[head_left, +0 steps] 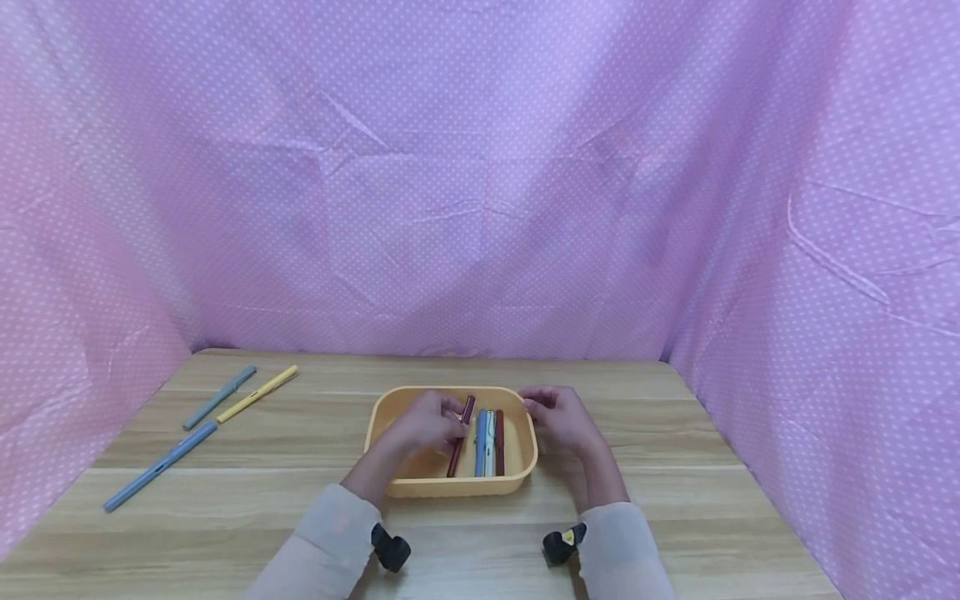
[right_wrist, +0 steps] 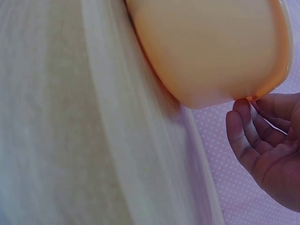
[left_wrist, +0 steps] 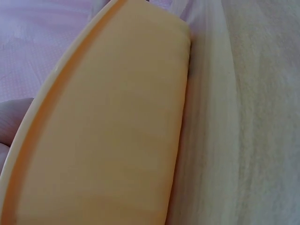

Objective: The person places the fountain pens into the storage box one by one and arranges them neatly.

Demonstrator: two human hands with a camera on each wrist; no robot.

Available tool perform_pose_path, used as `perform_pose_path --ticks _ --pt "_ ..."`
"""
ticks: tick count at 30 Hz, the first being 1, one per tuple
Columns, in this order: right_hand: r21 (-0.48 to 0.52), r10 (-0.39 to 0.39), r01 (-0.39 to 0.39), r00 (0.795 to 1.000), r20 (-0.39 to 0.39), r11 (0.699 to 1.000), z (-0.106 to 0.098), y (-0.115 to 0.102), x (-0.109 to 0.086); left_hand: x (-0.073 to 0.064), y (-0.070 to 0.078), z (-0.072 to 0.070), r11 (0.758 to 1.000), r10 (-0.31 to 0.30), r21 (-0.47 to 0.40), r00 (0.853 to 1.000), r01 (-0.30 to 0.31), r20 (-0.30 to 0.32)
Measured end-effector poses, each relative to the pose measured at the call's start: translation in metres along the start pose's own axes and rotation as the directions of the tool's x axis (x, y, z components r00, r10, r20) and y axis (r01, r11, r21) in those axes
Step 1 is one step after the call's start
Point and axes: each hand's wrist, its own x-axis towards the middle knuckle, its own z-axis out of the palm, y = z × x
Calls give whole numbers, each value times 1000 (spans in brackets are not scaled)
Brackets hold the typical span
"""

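A yellow-orange plastic tray (head_left: 450, 487) stands on the table, its outer wall filling much of both wrist views. My left hand (head_left: 429, 421) reaches over its left part and pinches a dark red pen (head_left: 454, 460), which slants inside. Beside that pen, a blue pen (head_left: 481, 446), a pale pen (head_left: 491, 446) and a brownish-red pen (head_left: 500, 446) lie side by side in the tray. At the far right corner, my right hand (head_left: 562, 417) grips the rim between thumb and fingers; the right wrist view shows the fingertips against the outer wall.
To the left on the wooden table (head_left: 675, 467) lie a grey-green pen (head_left: 220, 397), a yellow pen (head_left: 257, 394) and a long blue pen (head_left: 160, 467). Pink dotted cloth (head_left: 480, 208) hangs behind the table and along both sides.
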Motion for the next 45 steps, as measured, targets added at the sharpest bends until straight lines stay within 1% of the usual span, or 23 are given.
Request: perform_pose_path --ticks 6,10,14,18,22,25,27,32,36,39,45 --pt "-1 -5 5 1000 1 1000 0 1 0 0 -2 2 1000 -13 -1 1000 13 27" --pt "4 2 -2 1000 -3 1000 0 0 0 0 -2 4 999 -39 -1 999 39 37" --pt "7 3 -3 1000 -2 1000 1 -1 0 1 -3 7 998 -67 -13 997 68 39" --pt "-2 3 -3 1000 -2 1000 1 -2 -1 4 -5 9 996 -85 -21 996 86 26" --pt "-10 3 -3 1000 7 1000 1 -13 -6 5 -6 11 995 -94 -12 995 95 11" --pt "-12 1 -1 1000 18 1000 2 -29 -13 6 -8 12 995 -102 -18 995 102 15" --pt "-12 -17 17 1000 21 1000 2 -35 -17 6 -9 13 994 -104 -26 994 104 22" --pt "-11 -31 31 999 16 999 2 -38 -19 6 -11 14 993 -113 -22 993 114 32" --pt "-6 -8 8 1000 21 1000 2 -40 -19 7 -12 15 992 -121 -20 992 122 25" --pt "-9 -6 7 1000 27 1000 2 -38 -19 6 -11 17 992 -121 -21 993 121 14" --pt "-3 2 -2 1000 -2 1000 2 -6 -3 7 -11 18 992 -124 -23 992 124 8"
